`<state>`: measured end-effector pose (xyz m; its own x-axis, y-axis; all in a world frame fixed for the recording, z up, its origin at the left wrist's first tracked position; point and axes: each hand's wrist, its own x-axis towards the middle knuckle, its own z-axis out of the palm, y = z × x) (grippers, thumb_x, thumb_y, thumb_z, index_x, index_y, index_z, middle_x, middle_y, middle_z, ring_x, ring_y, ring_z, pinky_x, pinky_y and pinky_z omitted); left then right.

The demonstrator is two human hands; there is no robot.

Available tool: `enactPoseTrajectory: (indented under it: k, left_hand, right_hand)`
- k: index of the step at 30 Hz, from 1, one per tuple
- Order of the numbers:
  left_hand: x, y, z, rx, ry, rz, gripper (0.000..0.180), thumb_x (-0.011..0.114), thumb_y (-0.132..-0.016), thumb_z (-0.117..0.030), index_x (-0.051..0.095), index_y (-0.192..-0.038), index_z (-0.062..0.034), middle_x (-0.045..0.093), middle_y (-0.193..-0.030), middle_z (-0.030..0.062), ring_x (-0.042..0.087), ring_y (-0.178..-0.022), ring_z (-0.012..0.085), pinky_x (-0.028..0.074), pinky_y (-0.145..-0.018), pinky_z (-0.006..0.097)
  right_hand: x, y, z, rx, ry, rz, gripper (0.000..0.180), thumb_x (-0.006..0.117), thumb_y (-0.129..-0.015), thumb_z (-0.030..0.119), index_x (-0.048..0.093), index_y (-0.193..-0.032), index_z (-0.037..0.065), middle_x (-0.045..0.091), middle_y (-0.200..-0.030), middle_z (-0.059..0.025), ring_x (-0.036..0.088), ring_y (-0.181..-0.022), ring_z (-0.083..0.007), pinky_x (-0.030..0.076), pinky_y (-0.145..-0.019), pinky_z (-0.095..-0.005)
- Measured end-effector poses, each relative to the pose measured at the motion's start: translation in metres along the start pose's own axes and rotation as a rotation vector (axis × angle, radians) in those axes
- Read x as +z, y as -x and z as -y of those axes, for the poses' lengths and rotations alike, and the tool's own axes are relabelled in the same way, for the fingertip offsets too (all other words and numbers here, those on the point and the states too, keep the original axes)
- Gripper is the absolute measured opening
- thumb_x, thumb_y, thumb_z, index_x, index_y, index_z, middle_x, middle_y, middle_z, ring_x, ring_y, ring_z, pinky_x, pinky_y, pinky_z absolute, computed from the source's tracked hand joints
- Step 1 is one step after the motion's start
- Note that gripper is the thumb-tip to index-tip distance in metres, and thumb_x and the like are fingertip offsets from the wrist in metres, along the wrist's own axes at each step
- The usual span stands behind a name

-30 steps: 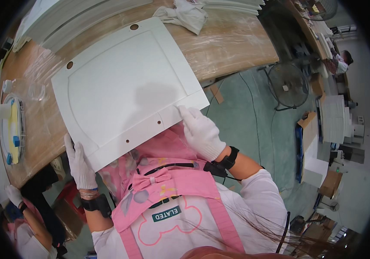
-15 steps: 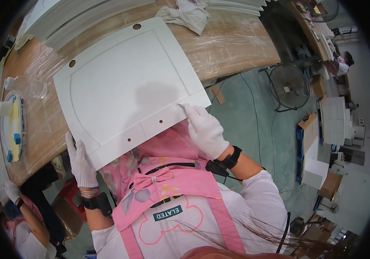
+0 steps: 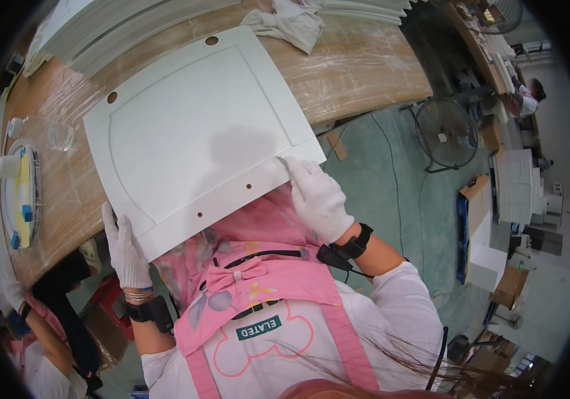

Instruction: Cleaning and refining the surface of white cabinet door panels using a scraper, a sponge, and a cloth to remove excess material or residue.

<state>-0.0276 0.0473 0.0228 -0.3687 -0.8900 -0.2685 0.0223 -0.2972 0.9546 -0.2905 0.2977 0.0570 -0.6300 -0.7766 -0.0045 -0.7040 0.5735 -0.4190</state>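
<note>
A white panel (image 3: 188, 133) with a routed arched border lies tilted across the table, its near end out over the edge above my lap. Two larger holes sit by its far edge and two small brass-coloured ones by its near edge. My left hand (image 3: 125, 256), in a white knitted glove, grips the panel's left near corner. At the right near corner, my gloved right hand (image 3: 318, 196) is closed around a thin grey-green piece (image 3: 281, 161) whose tip meets the panel's face. The fingers hide most of that piece, so its kind is unclear.
The film-wrapped table (image 3: 358, 73) bears stacked white panels (image 3: 132, 33), a white cloth (image 3: 288, 25), a clear bottle (image 3: 60, 137) and a tray (image 3: 37, 199) with a red-tipped bottle (image 3: 9, 167). A floor fan (image 3: 443, 136) stands right. A co-worker's gloved hand (image 3: 15, 294) shows lower left.
My right hand and the thin piece have shifted very slightly to the right. The panel has barely moved with them. At the lower left, the co-worker's arm has changed position a little.
</note>
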Motion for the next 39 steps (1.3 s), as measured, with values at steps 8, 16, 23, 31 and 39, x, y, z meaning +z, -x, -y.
enactPoseTrajectory:
  k: [8,16,23,31,39]
  left_hand:
    - [-0.002,0.000,0.001,-0.018,0.010,0.000,0.059,0.050,-0.103,-0.014,0.024,-0.156,-0.0030,0.036,-0.155,0.0118,0.041,-0.138,0.0206,0.036,-0.113,0.033]
    - [0.010,-0.003,0.003,0.007,0.037,0.004,0.060,0.050,-0.103,-0.013,0.023,-0.155,-0.0020,0.036,-0.154,0.0131,0.043,-0.136,0.0223,0.038,-0.112,0.034]
    - [0.022,-0.003,0.016,-0.013,0.151,0.048,0.058,0.048,-0.103,-0.013,0.023,-0.155,-0.0036,0.037,-0.153,0.0135,0.044,-0.135,0.0234,0.039,-0.111,0.035]
    - [0.043,-0.002,0.019,-0.021,0.078,0.010,0.056,0.043,-0.104,-0.010,0.023,-0.156,-0.0052,0.037,-0.153,0.0121,0.044,-0.135,0.0233,0.039,-0.110,0.035]
    - [0.043,-0.004,0.025,0.009,0.204,0.038,0.059,0.045,-0.103,-0.012,0.021,-0.156,-0.0051,0.037,-0.153,0.0121,0.044,-0.135,0.0231,0.039,-0.110,0.035]
  right_hand:
    - [-0.004,-0.002,-0.017,-0.039,-0.023,-0.070,0.045,0.055,-0.088,0.007,0.055,-0.133,0.013,0.059,-0.096,-0.0152,0.061,-0.078,-0.0357,0.051,-0.068,-0.0442]
    - [0.007,-0.006,-0.002,-0.226,-0.187,-0.150,0.043,0.058,-0.083,-0.002,0.064,-0.124,0.010,0.063,-0.091,-0.0124,0.063,-0.087,-0.0294,0.052,-0.074,-0.0398]
    - [-0.010,-0.026,-0.056,0.083,0.130,-0.304,0.039,0.057,-0.090,0.013,0.061,-0.128,0.017,0.059,-0.086,-0.0114,0.063,-0.081,-0.0304,0.052,-0.070,-0.0434]
    - [-0.002,-0.066,-0.027,0.088,0.314,-0.197,0.034,0.054,-0.088,0.013,0.058,-0.121,0.006,0.063,-0.099,-0.0133,0.065,-0.082,-0.0329,0.054,-0.066,-0.0447]
    - [0.026,-0.044,0.019,-0.374,0.038,-0.146,0.046,0.057,-0.085,0.009,0.060,-0.131,0.010,0.066,-0.101,-0.0116,0.065,-0.087,-0.0295,0.052,-0.077,-0.0420]
